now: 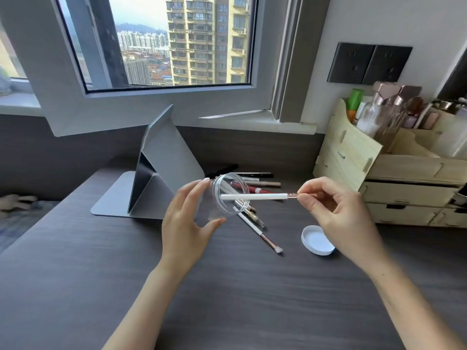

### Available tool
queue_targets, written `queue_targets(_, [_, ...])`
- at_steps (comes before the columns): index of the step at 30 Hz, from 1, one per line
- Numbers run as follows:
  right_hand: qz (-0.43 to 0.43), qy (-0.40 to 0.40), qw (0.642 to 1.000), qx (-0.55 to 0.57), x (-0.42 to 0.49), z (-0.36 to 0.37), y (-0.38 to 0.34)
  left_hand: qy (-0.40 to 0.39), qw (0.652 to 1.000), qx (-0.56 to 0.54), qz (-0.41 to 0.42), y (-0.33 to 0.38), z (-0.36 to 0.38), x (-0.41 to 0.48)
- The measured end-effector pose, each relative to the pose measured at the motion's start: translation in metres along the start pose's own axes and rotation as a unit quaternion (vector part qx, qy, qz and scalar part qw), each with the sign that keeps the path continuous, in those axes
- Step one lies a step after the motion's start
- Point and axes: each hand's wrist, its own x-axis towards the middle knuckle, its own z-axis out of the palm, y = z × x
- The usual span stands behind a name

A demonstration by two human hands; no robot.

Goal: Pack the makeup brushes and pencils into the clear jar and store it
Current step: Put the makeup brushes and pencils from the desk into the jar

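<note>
Left hand (188, 223) cradles the clear jar (222, 198) tipped sideways above the desk, right hand (336, 208) pinches a white brush (255, 197) seemingly just entering the mouth, so slide it straight, handle first.

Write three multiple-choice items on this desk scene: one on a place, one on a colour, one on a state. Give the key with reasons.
1. Where does the round white plastic lid lie?
A. on the jar
B. on the dark wooden desk, below the right hand
C. in a drawer

2. What colour is the handle of the slim makeup brush held in the right hand?
A. white
B. black
C. green

3. How is the clear plastic jar held by the left hand?
A. upright and capped
B. upside down
C. tipped sideways, mouth open toward the brush

Key: B, the lid rests open side up on the desk, apart from the jar; A, the shaft is white with a rose-gold ferrule; C, the rim faces right and the handle's tip reaches it.
</note>
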Motion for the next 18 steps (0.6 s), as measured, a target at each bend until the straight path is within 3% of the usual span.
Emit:
queue_targets(4, [-0.113, -0.006, 0.987, -0.115, -0.001, 0.014, -0.009, -0.003, 1.000, 0.014, 0.027, -0.001, 0.001, -0.001])
queue_targets(9, [-0.200, -0.075, 0.966, -0.143, -0.003, 0.054, -0.006, -0.013, 0.996, 0.057, 0.074, 0.001, 0.005, -0.004])
queue_targets(14, [-0.172, -0.048, 0.980, -0.088, -0.004, 0.064, -0.005, -0.004, 0.992, 0.073, 0.100, 0.006, 0.007, -0.005])
queue_targets(18, [-0.067, 0.101, 0.992, 0.038, -0.005, 0.053, 0.005, 0.016, 0.996, 0.063, 0.065, 0.009, 0.004, -0.004])
